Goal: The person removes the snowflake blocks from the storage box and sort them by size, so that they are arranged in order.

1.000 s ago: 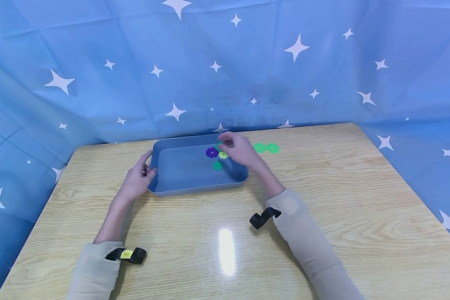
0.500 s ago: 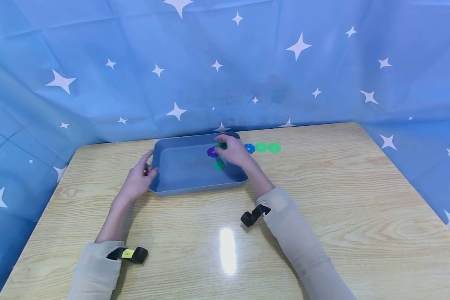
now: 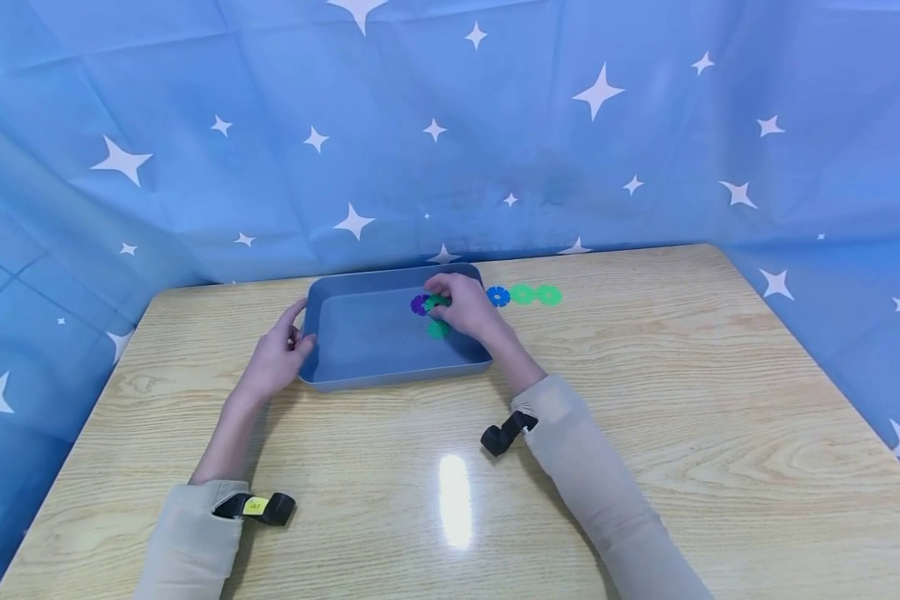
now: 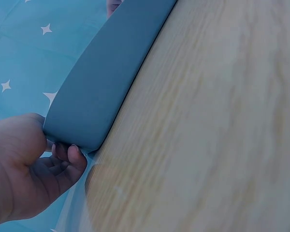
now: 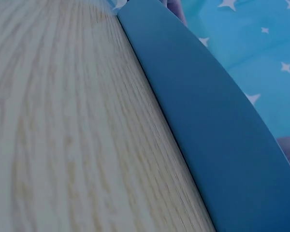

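A shallow blue-grey tray (image 3: 367,333) lies near the back of the table. My left hand (image 3: 273,354) grips its left end, and the left wrist view shows curled fingers (image 4: 73,157) against the end wall. Inside the tray's right part, my right hand (image 3: 468,307) pinches a green notched disc (image 3: 436,301), an interlocking snowflake piece, between thumb and fingers. Beside it on the left is a purple disc (image 3: 419,305), partly covered. Another green disc (image 3: 438,330) lies nearer the tray's front. In the right wrist view, the tray's side wall hides most of the hand.
Right of the tray, a blue disc (image 3: 498,296) and two light green discs, one (image 3: 522,294) beside the other (image 3: 549,295), form a row on the wooden table (image 3: 682,375). A blue star-patterned cloth (image 3: 510,125) hangs behind the table.
My right hand has moved slightly left within the tray, uncovering the blue disc outside it and covering the yellow one. A green disc has shifted toward the purple one. My left hand stays put.
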`<action>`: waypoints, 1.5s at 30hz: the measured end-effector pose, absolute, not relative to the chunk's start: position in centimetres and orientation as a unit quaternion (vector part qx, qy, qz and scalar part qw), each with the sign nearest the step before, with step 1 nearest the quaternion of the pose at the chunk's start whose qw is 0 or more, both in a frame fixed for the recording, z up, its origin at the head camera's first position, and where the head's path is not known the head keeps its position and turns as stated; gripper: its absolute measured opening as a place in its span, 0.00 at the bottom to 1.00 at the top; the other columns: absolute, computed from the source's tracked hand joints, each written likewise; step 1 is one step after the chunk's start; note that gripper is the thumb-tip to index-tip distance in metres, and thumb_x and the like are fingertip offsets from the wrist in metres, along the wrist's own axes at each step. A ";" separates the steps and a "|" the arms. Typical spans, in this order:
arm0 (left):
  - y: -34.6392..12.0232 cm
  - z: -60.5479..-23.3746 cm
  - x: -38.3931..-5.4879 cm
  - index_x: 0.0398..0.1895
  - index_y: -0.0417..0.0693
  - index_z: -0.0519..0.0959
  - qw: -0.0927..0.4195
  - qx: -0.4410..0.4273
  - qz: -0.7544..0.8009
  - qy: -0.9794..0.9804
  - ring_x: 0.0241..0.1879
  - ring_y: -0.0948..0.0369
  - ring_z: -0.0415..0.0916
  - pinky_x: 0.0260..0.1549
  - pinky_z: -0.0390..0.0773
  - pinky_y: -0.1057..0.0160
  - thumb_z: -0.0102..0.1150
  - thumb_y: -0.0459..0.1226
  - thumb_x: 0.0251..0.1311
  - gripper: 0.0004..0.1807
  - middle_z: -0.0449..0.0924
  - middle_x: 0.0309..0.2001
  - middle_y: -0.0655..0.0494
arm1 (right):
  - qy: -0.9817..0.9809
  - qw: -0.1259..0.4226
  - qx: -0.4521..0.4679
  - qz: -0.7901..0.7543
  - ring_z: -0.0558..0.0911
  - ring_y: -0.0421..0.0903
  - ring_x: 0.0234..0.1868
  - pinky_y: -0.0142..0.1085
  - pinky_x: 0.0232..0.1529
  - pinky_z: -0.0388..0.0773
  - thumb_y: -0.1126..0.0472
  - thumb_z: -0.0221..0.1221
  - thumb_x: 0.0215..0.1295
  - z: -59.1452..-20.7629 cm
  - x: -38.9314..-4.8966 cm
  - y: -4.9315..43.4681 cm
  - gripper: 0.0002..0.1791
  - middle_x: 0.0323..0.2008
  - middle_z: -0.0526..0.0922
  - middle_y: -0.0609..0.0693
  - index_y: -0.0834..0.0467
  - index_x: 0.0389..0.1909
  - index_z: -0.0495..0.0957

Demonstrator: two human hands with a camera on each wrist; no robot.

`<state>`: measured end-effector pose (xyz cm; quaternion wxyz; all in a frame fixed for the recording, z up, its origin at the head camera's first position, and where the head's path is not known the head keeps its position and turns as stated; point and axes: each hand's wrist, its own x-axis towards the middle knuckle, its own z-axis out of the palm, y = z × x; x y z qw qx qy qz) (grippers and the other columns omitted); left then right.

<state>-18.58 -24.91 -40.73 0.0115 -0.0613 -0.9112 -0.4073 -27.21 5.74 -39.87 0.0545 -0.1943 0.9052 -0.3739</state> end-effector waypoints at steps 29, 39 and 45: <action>-24.8 -40.6 -18.5 0.79 0.38 0.53 0.013 -0.063 -0.406 -0.911 0.29 0.55 0.64 0.30 0.66 0.63 0.48 0.29 0.73 0.33 0.66 0.32 0.50 | 0.840 0.012 -0.176 -0.513 0.84 0.61 0.33 0.50 0.37 0.83 0.64 0.61 0.72 -38.3 -26.7 8.4 0.14 0.36 0.83 0.63 0.64 0.55 0.80; -24.9 -40.6 -18.6 0.79 0.38 0.53 0.015 -0.064 -0.409 -0.910 0.28 0.55 0.64 0.29 0.66 0.63 0.48 0.29 0.73 0.33 0.66 0.31 0.49 | 0.856 -0.009 -0.139 -0.499 0.84 0.52 0.29 0.44 0.35 0.83 0.63 0.62 0.71 -38.0 -27.1 12.4 0.13 0.35 0.84 0.60 0.61 0.54 0.81; -24.9 -40.6 -18.6 0.79 0.38 0.53 0.010 -0.063 -0.410 -0.910 0.28 0.56 0.63 0.28 0.66 0.63 0.48 0.29 0.73 0.33 0.65 0.31 0.50 | 0.861 -0.025 -0.129 -0.491 0.83 0.63 0.34 0.51 0.37 0.81 0.62 0.61 0.73 -38.1 -27.3 15.4 0.14 0.37 0.82 0.63 0.63 0.55 0.80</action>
